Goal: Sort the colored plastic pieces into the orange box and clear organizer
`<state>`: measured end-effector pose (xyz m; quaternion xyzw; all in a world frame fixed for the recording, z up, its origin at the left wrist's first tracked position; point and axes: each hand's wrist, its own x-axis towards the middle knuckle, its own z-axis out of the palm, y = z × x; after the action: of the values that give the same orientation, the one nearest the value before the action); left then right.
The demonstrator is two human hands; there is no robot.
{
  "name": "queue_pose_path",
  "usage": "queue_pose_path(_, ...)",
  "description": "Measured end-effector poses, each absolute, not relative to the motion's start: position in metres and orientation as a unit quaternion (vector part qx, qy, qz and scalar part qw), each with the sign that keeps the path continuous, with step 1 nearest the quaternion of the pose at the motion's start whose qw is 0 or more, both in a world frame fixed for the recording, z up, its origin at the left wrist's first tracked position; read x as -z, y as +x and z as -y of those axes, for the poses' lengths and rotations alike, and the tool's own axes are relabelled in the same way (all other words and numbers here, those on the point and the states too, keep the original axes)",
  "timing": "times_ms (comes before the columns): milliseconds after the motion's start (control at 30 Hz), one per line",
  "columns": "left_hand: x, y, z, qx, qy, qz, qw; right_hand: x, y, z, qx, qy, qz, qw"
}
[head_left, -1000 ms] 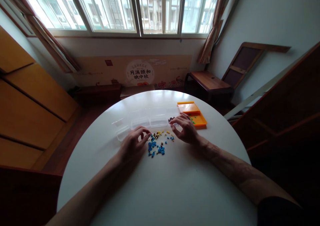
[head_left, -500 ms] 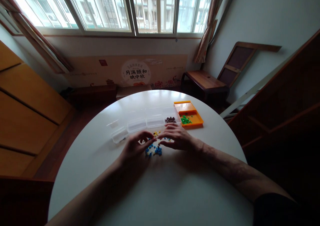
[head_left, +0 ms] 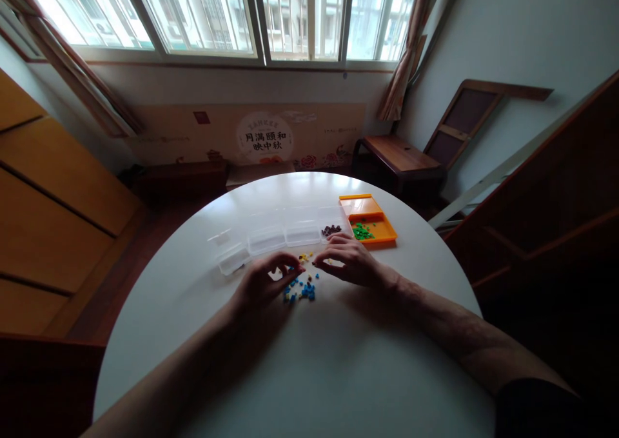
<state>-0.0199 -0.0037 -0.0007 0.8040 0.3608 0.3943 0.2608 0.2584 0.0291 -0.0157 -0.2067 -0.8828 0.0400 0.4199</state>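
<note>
A small heap of tiny blue, yellow and dark pieces point(head_left: 300, 288) lies on the round white table point(head_left: 300, 367). My left hand point(head_left: 264, 284) rests at the heap's left edge, thumb and forefinger pinched together over the pieces. My right hand point(head_left: 349, 262) hovers at the heap's right side, its fingertips pinched close at a dark piece; whether it grips that piece is too small to tell. Behind the heap stand several clear plastic boxes point(head_left: 271, 238); the rightmost one point(head_left: 332, 226) holds dark brown pieces. An orange tray point(head_left: 374, 233) beside it holds green pieces point(head_left: 360, 232).
A wooden bench point(head_left: 399, 157) and a leaning frame stand beyond the table at the right. Wooden cabinets line the left wall. A printed board leans under the window. Dark wooden furniture rises close on the right.
My right hand came back from the boxes to the heap and now pinches at its right edge. My left hand stayed at the heap. The view shifted slightly.
</note>
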Motion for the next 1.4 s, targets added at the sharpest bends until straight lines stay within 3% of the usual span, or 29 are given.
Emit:
queue_pose_path(200, -0.007, -0.042, -0.007, -0.328, 0.859, -0.385, 0.083, 0.025, 0.273, -0.044, 0.035, -0.391, 0.783, 0.484)
queue_pose_path(367, -0.007, -0.051, -0.010, -0.289, 0.865, -0.405, 0.071, 0.034, 0.284, -0.053, 0.063, -0.503, 0.733, 0.453)
queue_pose_path(733, -0.001, -0.055, -0.011, -0.261, 0.882, -0.381, 0.096, 0.026, 0.268, -0.041, 0.031, -0.433, 0.794, 0.425)
queue_pose_path(967, -0.001, -0.054, -0.011, -0.251, 0.876, -0.375, 0.168, 0.027, 0.269, -0.042, 0.015, -0.416, 0.800, 0.431)
queue_pose_path(1400, -0.001, -0.045, -0.010, -0.312, 0.849, -0.385, 0.183, 0.015, 0.266, -0.034, -0.024, -0.327, 0.838, 0.436)
